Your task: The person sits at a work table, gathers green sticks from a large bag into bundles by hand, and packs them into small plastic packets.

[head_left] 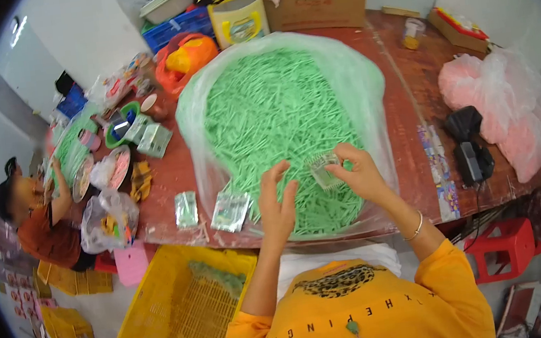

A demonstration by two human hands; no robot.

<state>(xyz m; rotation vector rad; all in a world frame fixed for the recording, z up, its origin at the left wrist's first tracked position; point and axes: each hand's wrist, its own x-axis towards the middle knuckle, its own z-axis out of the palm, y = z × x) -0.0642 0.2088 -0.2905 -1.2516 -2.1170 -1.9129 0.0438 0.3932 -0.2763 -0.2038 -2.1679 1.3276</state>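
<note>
Clear packet of green sticks (326,173) was over the big open plastic bag (369,94) on the table (409,153). Left to right: two silver-green packets (186,209) (230,211) lay side by side near the table edge; left hand (276,208) was open, fingers spread, nothing visible in it, above the loose green sticks (270,109); right hand (363,177) pinched the packet, thumb and fingers. Looked like mid-handling. Next move called for a steady pinch and the packet kept level.
</note>
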